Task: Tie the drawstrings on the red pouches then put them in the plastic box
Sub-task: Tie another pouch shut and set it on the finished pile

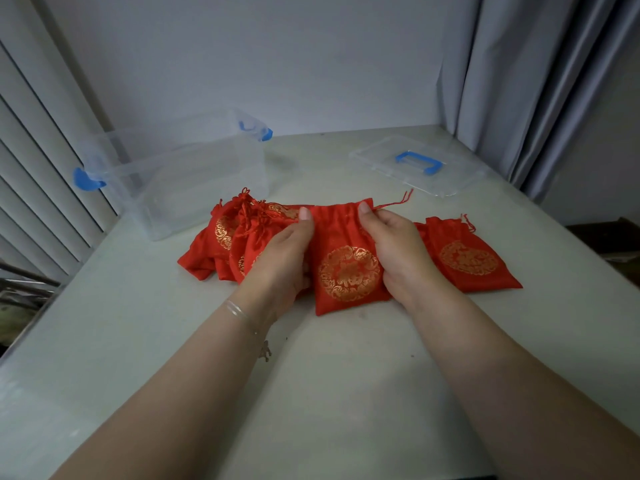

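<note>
Both hands (pixel 287 251) (pixel 398 244) pinch the middle pouch's (pixel 346 268) top edge.

Brightness: dim, cool, bluish cast over the pale grey worktop (pixel 346 393).
Shadows: soft and faint, just under the forearms on the worktop.
Glare: weak sheen on the clear plastic box with blue latches (pixel 180 174) at the worktop's far left.
Distortion: wide-angle bending, strongest away from the worktop's middle.
Focus: slightly soft and grainy throughout.

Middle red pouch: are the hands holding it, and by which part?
Yes. Both hands hold the middle red pouch by its gathered top edge: the left hand at the top left corner, the right hand pinching the top right corner near the drawstring.
</note>
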Available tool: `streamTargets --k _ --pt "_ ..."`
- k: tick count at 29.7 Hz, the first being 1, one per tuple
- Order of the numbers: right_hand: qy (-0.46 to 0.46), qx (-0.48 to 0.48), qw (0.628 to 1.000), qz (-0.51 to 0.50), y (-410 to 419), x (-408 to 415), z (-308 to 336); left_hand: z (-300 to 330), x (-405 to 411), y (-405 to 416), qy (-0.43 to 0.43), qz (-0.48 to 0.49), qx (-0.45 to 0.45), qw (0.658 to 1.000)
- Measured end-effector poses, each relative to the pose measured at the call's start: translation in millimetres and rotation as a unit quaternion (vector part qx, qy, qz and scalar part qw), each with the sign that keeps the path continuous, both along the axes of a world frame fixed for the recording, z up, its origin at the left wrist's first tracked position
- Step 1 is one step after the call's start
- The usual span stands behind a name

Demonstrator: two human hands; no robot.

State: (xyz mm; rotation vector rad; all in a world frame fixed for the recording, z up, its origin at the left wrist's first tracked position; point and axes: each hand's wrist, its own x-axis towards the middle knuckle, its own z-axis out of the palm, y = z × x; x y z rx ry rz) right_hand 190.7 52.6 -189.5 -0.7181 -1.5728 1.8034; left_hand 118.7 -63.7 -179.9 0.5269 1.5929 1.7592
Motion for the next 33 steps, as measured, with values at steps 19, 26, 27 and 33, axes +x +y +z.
streamTargets --k 19,26,27,33 --pt "0.171 -0.161 0.971 -0.053 -3 0 1 -1 -8 -2 -0.043 0.141 0.115 0.982" --pt "0.288 -0.273 0.913 -0.090 17 11 11 0 -9 0 -0.029 0.220 0.131 0.966" --pt "0.288 -0.283 0.910 -0.096 20 11 12 0 -8 0 -0.021 0.224 0.132 0.965" --pt "0.198 0.117 0.966 -0.116 27 15 20 6 1 0 0.040 0.236 0.138 0.961"
